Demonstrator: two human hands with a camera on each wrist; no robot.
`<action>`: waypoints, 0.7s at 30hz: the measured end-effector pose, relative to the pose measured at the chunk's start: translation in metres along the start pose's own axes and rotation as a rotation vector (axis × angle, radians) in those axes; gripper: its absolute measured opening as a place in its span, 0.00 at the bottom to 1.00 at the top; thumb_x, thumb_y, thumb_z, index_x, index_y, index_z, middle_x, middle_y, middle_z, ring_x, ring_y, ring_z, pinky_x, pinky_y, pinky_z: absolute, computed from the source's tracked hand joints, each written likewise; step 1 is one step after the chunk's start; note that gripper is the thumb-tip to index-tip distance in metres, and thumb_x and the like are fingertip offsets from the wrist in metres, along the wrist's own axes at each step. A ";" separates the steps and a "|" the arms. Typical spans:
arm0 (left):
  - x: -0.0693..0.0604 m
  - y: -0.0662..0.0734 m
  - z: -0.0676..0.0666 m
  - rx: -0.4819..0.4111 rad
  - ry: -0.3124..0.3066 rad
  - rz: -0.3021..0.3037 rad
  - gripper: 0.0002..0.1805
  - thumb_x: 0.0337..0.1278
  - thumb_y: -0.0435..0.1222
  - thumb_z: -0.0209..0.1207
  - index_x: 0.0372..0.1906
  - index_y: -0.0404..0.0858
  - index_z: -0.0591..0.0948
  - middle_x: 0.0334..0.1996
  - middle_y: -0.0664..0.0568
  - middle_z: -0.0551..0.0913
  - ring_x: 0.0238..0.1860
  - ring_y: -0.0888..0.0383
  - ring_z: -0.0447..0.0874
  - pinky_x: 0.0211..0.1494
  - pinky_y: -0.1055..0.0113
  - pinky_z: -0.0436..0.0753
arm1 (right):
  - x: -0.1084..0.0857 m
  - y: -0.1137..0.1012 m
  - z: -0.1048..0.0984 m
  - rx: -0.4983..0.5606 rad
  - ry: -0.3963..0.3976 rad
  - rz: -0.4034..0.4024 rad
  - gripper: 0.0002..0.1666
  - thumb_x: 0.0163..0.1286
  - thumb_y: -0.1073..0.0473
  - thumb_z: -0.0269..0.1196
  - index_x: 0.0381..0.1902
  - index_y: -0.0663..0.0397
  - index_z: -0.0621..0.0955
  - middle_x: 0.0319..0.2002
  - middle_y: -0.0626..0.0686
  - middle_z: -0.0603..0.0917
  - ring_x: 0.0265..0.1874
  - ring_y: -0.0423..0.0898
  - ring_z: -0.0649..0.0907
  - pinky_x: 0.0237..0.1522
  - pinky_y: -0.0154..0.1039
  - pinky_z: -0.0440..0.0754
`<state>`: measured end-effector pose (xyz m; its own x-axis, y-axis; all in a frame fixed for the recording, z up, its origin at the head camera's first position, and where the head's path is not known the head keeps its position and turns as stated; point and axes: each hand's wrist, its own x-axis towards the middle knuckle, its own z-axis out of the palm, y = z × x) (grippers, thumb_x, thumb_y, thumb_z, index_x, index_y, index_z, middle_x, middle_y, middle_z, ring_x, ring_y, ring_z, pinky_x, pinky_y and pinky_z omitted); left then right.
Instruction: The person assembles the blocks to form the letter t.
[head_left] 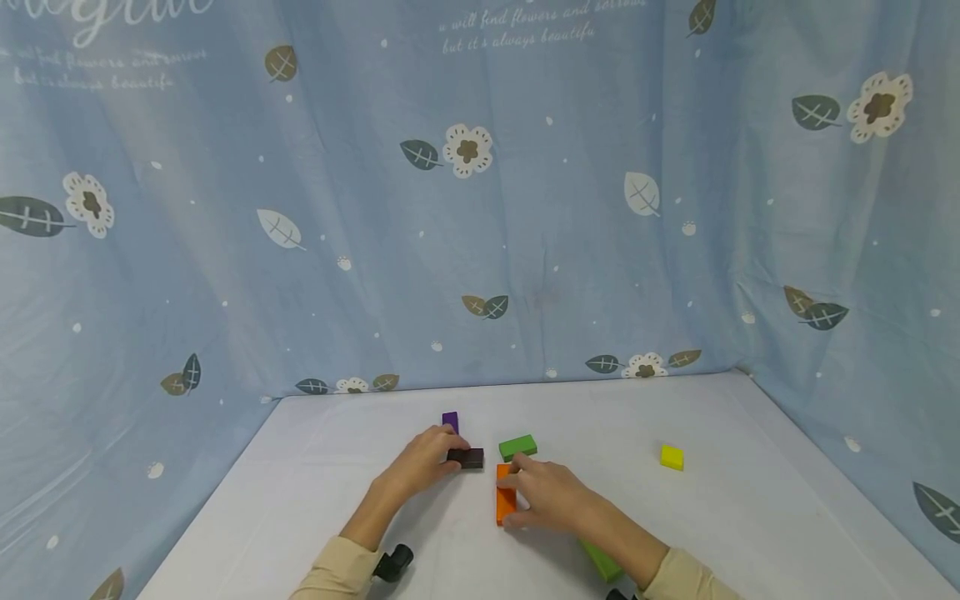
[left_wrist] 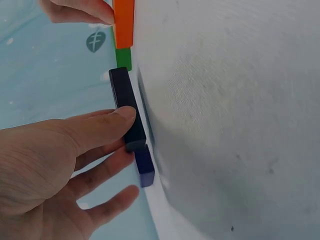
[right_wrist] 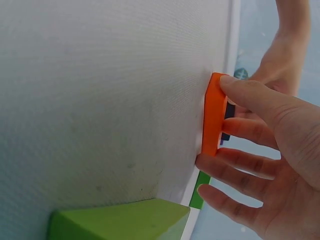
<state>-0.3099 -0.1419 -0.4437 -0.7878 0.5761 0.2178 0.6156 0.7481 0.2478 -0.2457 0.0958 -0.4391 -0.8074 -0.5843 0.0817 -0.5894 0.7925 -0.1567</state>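
Observation:
In the head view my left hand (head_left: pixel 422 460) pinches a black block (head_left: pixel 471 458) between thumb and fingers. The left wrist view shows the thumb on one face of the black block (left_wrist: pixel 127 100); whether it touches the table I cannot tell. Just beyond it is a purple block (head_left: pixel 450 419), partly covered by the hand. My right hand (head_left: pixel 553 498) holds an orange block (head_left: pixel 506 504), which points lengthwise away from me. In the right wrist view the thumb is at one end of the orange block (right_wrist: pixel 214 115), with fingertips along it and near its other end.
A green block (head_left: pixel 517 447) lies just beyond the orange one. Another green block (head_left: pixel 602 560) is partly hidden beneath the right forearm. Farther right on the white table (head_left: pixel 750 500) sits a yellow block (head_left: pixel 672 457). A blue patterned curtain (head_left: pixel 360 200) hangs behind the table.

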 end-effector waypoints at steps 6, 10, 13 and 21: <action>0.004 0.004 0.000 -0.012 0.009 0.027 0.14 0.53 0.30 0.68 0.46 0.36 0.87 0.38 0.49 0.83 0.41 0.55 0.80 0.48 0.59 0.82 | 0.000 0.000 0.000 -0.002 -0.001 0.002 0.30 0.54 0.38 0.72 0.54 0.42 0.85 0.46 0.48 0.77 0.26 0.37 0.72 0.31 0.29 0.77; 0.008 0.005 0.002 -0.015 0.001 0.040 0.14 0.53 0.31 0.68 0.46 0.36 0.87 0.39 0.48 0.84 0.42 0.54 0.81 0.48 0.60 0.82 | 0.000 0.000 0.000 0.002 -0.004 0.005 0.30 0.54 0.38 0.72 0.54 0.42 0.85 0.46 0.48 0.77 0.26 0.37 0.72 0.31 0.29 0.78; 0.011 0.005 0.004 -0.007 -0.005 0.040 0.14 0.54 0.31 0.68 0.47 0.38 0.87 0.40 0.49 0.84 0.42 0.55 0.81 0.49 0.61 0.81 | 0.000 0.001 0.001 0.000 -0.006 0.004 0.30 0.55 0.38 0.72 0.54 0.42 0.85 0.46 0.48 0.78 0.26 0.37 0.72 0.31 0.29 0.78; 0.015 0.008 0.007 -0.007 0.007 0.056 0.13 0.53 0.31 0.68 0.46 0.38 0.87 0.38 0.50 0.84 0.41 0.56 0.80 0.49 0.62 0.82 | 0.000 0.001 0.001 -0.010 0.003 -0.013 0.30 0.55 0.38 0.72 0.54 0.42 0.85 0.46 0.48 0.78 0.26 0.37 0.73 0.32 0.30 0.79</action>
<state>-0.3169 -0.1251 -0.4446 -0.7519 0.6148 0.2382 0.6590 0.7123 0.2417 -0.2463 0.0963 -0.4405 -0.8000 -0.5937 0.0868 -0.5997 0.7868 -0.1458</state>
